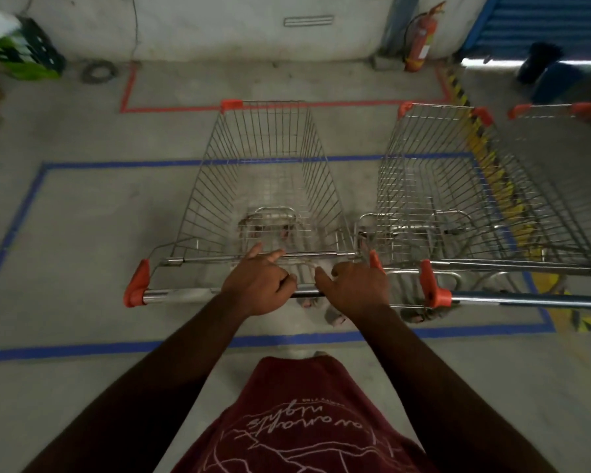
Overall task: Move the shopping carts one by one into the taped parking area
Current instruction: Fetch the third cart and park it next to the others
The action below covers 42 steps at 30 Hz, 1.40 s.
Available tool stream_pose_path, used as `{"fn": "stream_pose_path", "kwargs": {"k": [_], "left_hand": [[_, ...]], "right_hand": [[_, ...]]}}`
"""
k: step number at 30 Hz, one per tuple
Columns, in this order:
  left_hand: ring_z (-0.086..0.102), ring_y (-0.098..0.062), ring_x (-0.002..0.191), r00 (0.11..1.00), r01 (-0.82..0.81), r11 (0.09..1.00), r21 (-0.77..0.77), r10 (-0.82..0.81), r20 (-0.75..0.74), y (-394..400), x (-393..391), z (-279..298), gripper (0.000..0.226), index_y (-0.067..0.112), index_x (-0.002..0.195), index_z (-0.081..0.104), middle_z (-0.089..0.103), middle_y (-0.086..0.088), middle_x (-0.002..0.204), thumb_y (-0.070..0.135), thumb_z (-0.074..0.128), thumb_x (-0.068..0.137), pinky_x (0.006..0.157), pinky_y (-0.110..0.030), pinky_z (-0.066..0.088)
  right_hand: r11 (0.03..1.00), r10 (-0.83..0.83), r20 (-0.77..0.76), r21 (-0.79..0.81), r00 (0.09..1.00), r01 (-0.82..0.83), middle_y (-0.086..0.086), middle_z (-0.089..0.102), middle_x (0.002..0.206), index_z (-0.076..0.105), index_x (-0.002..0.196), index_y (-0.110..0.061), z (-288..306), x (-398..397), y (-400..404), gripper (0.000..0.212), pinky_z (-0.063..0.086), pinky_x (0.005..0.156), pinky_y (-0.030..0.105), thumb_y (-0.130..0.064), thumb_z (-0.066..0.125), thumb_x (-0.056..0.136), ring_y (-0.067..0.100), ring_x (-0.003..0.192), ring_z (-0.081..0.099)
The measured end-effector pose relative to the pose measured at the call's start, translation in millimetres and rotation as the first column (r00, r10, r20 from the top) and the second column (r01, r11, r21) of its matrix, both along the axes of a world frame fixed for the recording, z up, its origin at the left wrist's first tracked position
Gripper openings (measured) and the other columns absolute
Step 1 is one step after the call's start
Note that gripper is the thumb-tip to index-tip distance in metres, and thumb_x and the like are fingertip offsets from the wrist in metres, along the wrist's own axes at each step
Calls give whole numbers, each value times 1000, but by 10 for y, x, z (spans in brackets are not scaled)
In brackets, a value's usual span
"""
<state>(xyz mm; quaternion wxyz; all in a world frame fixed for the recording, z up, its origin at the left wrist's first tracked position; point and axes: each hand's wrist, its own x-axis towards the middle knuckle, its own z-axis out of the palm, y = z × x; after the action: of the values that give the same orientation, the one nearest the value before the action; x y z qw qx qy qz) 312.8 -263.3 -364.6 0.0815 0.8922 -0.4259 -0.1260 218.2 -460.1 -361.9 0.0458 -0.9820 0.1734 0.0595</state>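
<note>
An empty wire shopping cart [266,172] with orange corner caps stands right in front of me, inside the blue taped rectangle [24,213] on the concrete floor. My left hand [256,285] holds its chrome handle bar [185,295] near the middle, thumb hooked round the bar and two fingers stretched forward. My right hand [355,288] grips the same bar near its right end. A second empty cart [434,186] stands close beside it on the right, also within the blue tape.
A third cart [560,110] shows at the far right beyond a yellow-black floor stripe [492,165]. A red taped rectangle [126,90] lies ahead by the wall, with a fire extinguisher [420,42], a green crate [27,49] and a blue shutter [543,22].
</note>
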Motion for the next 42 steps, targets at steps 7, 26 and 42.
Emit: {"fn": "stream_pose_path", "kwargs": {"k": [7,26,42], "left_hand": [[50,-8,141,993,59,997,-54,-53,101,67,-26,-12,60,23,83,82,76,-5,121,48,31,101,129,-50,2],[70,-22,97,980,187,874,-448,-137,143,-1128,-742,-68,45,22,116,73,77,2,109,58,64,91,87,-35,52],[72,-7,73,988,-84,844,-530,138,63,-1717,-1120,-64,36,40,116,77,78,12,87,54,73,84,64,-19,46]], "right_hand": [[992,-108,76,75,991,102,3,79,83,78,106,-28,1,-111,60,59,29,125,43,-69,38,96,21,92,76],[920,-218,523,392,824,-5,-3,77,115,75,119,-25,354,-987,-1086,31,58,89,44,-41,58,98,21,103,73],[926,184,331,258,925,-277,-4,78,99,65,138,-20,-19,-1230,-1899,67,41,89,40,-52,70,80,26,95,74]]}}
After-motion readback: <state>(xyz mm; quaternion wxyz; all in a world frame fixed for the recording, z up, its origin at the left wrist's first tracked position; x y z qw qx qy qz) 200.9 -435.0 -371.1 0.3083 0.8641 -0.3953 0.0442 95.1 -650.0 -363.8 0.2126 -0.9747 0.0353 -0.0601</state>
